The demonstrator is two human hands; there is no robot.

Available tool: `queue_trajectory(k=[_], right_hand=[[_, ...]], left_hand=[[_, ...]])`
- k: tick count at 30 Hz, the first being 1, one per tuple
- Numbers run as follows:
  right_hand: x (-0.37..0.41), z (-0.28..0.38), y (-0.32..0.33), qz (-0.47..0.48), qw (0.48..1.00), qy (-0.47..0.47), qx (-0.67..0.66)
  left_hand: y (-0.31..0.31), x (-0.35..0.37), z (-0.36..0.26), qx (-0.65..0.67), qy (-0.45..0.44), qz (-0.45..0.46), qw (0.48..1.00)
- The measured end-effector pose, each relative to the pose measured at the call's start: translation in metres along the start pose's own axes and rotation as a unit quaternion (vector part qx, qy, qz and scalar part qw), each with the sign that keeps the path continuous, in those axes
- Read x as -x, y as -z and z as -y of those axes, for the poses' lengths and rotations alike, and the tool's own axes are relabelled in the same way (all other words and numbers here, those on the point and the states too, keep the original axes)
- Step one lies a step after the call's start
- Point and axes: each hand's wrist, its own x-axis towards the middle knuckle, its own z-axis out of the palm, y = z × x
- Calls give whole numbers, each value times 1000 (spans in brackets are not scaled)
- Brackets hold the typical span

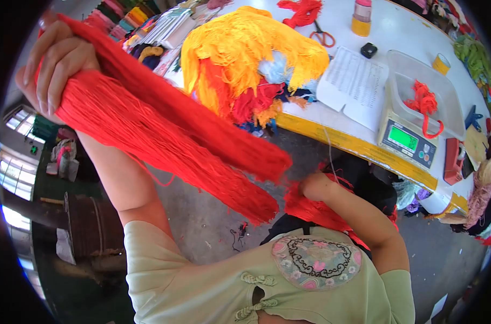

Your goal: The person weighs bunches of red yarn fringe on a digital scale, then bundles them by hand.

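Observation:
Raised at the upper left, my left hand (pixel 62 70) is closed around one end of a long skein of red yarn (pixel 164 135). The looped skein slants down to the right, and its lower end hangs in front of my body. My right hand (pixel 314 187) is bent inward near my lap, curled against a second bunch of red yarn (pixel 315 210). Its fingertips are hidden, but the yarn bunches at the hand as if gripped. A small gap separates this bunch from the end of the raised skein.
A white table (pixel 305 116) carries a heap of yellow yarn (pixel 240 48), scissors (pixel 323 38), a printed sheet (pixel 353 81) and a digital scale (pixel 404 139). On the scale sits a clear plastic tub (pixel 450 97) with red yarn inside. A red stapler-like tool (pixel 453 162) stands beside it.

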Motion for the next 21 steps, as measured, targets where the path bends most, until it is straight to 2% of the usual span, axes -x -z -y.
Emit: queue_trajectory(k=[2, 4, 5, 6, 7, 8, 9, 10, 11, 12, 15, 16, 17, 19, 20, 21], right_hand=[[11, 8, 20, 82, 995, -49, 5], [30, 28, 93, 44, 997, -61, -6], [39, 33, 123, -40, 996, -75, -32], [49, 38, 147, -124, 987, -85, -55], [60, 41, 169, -224, 965, -87, -102], [69, 46, 187, -323, 931, -83, -145], [76, 55, 206, -337, 905, -86, -245], [81, 65, 223, -348, 869, -86, -341], [83, 72, 233, -357, 823, -82, -433], [82, 78, 234, -354, 804, -90, -470], [84, 66, 222, -405, 847, -72, -337], [90, 61, 223, -381, 845, -75, -366], [96, 66, 226, -333, 738, -109, -576], [108, 58, 238, -275, 734, -165, -599], [104, 56, 235, -305, 756, -153, -558], [98, 53, 226, -336, 776, -140, -515]], left_hand=[[1, 14, 15, -32, -15, -41, 999], [-4, 34, 62, -220, 31, -146, 964], [-7, 44, 86, -302, 67, -191, 931], [4, 65, 97, -526, 131, -178, 821], [2, 77, 135, -552, 117, -222, 795], [-1, 74, 149, -579, 186, -164, 777], [3, 77, 171, -526, 179, -139, 819], [7, 77, 180, -541, 205, -70, 813], [21, 85, 193, -567, 195, 0, 800], [21, 87, 204, -581, 199, 21, 789], [29, 106, 242, -439, 181, -71, 877], [36, 110, 242, -396, 200, -79, 893], [37, 113, 245, -324, 223, -135, 909], [30, 119, 259, -166, 268, -237, 919], [33, 121, 265, -151, 241, -242, 927], [33, 122, 271, -210, 236, -240, 918]])
